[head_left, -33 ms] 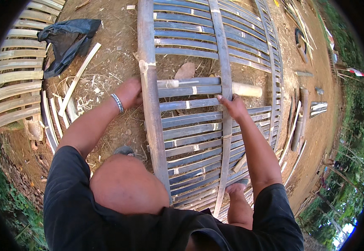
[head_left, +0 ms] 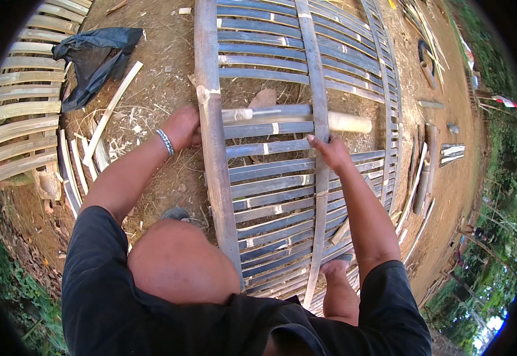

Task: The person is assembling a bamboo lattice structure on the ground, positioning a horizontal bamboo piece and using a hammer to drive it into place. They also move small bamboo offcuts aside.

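Observation:
A bamboo frame (head_left: 209, 148) of long rails and dark cross slats lies in front of me. My left hand (head_left: 182, 129), with a braided band at its wrist, is closed at the outer side of the left rail; its fingertips are hidden. In line with it, a blurred bamboo piece (head_left: 350, 122) runs beneath the middle rail (head_left: 319, 95), its pale end showing beyond. Whether my left hand holds that piece is hidden by the left rail. My right hand (head_left: 332, 153) grips the middle rail, thumb near the end of a slat (head_left: 270, 148).
Another slatted bamboo panel (head_left: 27, 123) stands along the left edge. Beside it are a black plastic sheet (head_left: 101, 56) and loose pale strips (head_left: 113, 110). Bamboo lengths (head_left: 424, 172) lie on the dirt at right. My bare knee (head_left: 181, 261) is close to the left rail.
The bamboo piece beneath the rails has shifted slightly away from me and looks more blurred. My left hand has moved slightly; my right hand keeps its place.

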Motion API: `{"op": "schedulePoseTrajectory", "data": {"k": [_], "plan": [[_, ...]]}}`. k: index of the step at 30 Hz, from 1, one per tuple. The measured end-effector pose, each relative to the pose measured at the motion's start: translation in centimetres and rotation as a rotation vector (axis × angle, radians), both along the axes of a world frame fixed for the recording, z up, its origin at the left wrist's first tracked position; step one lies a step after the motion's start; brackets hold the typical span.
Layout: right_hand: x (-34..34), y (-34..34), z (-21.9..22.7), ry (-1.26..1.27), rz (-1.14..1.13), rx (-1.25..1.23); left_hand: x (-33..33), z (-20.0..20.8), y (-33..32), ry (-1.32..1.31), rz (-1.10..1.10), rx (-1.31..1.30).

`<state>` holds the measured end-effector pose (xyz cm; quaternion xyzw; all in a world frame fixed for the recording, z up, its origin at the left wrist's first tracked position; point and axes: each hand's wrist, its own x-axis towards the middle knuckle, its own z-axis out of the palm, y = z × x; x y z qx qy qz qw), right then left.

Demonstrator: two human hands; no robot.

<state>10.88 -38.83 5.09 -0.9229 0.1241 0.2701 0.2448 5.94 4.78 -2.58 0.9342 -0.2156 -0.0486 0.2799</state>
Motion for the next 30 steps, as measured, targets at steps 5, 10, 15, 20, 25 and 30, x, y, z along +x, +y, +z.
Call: {"op": "schedulePoseTrajectory", "data": {"k": [5,10,15,20,25,30], "plan": [[0.1,0.7,-0.3,-0.006,0.010,0.009,2.4,-0.5,1.7,-0.045,0.059,0.039],[-0.2,0.1,-1.1,0.022,-0.008,0.041,2.1,0.1,1.2,-0.058,-0.007,0.132],[-0.1,0.1,-1.3,0.025,-0.004,0.049,1.6,-0.3,0.4,-0.014,0.062,0.136],[-0.2,1.1,-0.6,0.036,-0.008,0.104,0.9,-0.8,0.8,-0.125,0.002,0.021],[-0.3,-0.1,-1.2,0.033,-0.017,0.065,-0.4,-1.1,0.4,-0.001,0.003,-0.010],[-0.5,1.5,0.5,0.024,-0.022,0.065,-0.7,-1.6,1.3,-0.024,-0.009,-0.070]]}}
